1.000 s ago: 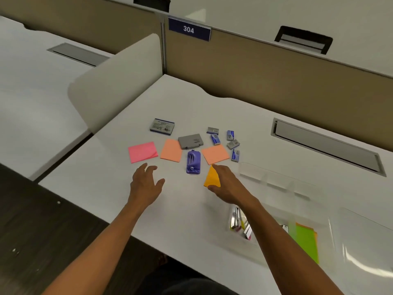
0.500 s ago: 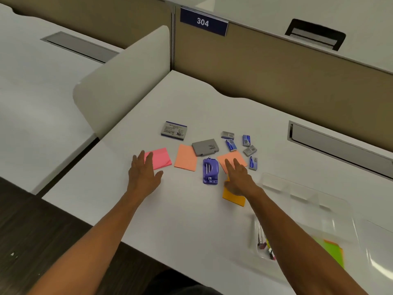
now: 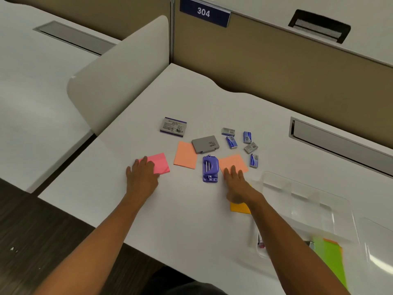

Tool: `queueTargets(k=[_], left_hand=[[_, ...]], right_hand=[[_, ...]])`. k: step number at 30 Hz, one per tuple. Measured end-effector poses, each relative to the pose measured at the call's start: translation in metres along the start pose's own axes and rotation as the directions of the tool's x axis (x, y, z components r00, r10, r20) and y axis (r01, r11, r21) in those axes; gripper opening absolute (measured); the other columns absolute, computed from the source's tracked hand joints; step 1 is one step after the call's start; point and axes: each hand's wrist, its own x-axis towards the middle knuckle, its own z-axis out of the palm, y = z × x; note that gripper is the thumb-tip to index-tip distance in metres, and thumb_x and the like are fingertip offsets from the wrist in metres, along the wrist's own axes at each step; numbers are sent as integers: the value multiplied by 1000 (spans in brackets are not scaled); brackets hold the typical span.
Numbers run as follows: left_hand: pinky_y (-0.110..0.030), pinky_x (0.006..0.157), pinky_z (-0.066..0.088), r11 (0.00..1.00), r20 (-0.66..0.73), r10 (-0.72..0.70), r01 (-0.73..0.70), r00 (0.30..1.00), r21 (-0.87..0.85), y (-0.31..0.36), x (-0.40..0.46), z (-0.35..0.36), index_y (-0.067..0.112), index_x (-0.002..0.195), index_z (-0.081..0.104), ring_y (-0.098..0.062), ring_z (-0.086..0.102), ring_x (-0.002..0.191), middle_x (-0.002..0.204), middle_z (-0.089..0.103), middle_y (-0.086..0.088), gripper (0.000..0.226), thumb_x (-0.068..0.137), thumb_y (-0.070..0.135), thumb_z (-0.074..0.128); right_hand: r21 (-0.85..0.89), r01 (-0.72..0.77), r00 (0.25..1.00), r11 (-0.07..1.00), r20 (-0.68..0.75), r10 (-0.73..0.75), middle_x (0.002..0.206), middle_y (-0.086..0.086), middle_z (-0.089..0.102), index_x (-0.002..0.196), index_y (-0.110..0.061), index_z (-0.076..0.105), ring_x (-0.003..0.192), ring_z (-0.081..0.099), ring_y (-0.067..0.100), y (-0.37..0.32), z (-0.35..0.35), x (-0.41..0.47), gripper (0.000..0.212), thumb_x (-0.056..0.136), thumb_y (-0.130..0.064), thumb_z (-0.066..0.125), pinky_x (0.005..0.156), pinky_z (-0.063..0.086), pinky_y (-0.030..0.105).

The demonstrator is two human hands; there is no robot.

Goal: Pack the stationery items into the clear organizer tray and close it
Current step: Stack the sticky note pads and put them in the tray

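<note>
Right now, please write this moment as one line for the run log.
left hand flat on pink note pad | right hand flat on peach note pad | organizer tray open

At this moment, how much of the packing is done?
Early. The clear organizer tray holds green sheets and some small items, lid open. In hand: left hand rests on the pink notes, right hand on a peach pad, neither lifted. The purple punch, gray case and small boxes remain.

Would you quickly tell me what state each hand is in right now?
Left hand: open, fingers flat on the pink sticky note pad.
Right hand: open, fingers straight on the peach sticky note pad.
</note>
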Motion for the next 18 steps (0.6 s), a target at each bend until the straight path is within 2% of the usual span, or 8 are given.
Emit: queueTargets(k=[4,6,8,10,14,18], left_hand=[[-54,108,30,1000,-63,-5,5,998,-4,1,-19,3,11,122,55,-32,40,130,139,48,-10,41,87,31,64],[-51,105,34,999,-74,-39,38,996,-24,5,-30,3,11,126,51,-32,46,124,133,53,-10,50,84,33,67],[-48,103,36,995,-39,-92,90,995,-41,11,-41,4,10,140,37,-33,45,123,137,49,-11,71,83,36,69],[-45,97,39,993,-15,-114,114,993,-5,19,-53,6,10,145,28,-33,45,120,138,46,-11,82,81,41,70],[-39,87,43,988,10,-147,146,989,47,34,-73,11,12,135,38,-31,45,112,129,46,-10,77,77,49,72],[-37,87,44,980,63,-190,186,980,67,45,-87,17,14,131,39,-31,44,111,125,44,-12,81,70,57,74]], right_hand=[[20,-40,995,999,-86,42,162,6,-17,155,-20,-6,149,-7,35,-9,15,-16,89,92,-11,56,116,19,57],[23,-37,993,999,-109,39,163,5,-11,154,-21,0,148,0,36,-13,23,-26,87,90,-12,59,113,25,57],[30,-18,991,999,-134,22,163,6,-4,153,-20,8,144,10,37,-17,31,-38,84,88,-15,62,108,34,53],[40,5,985,999,-171,2,161,7,4,151,-20,16,141,16,37,-20,40,-50,78,88,-16,63,102,41,48],[-4,63,971,998,-232,-63,157,10,16,146,-16,25,135,24,35,-21,57,-71,70,88,-14,63,94,47,46],[-37,137,961,990,-238,-142,149,10,28,142,-15,32,130,31,34,-15,61,-84,62,88,-14,62,88,48,45]])
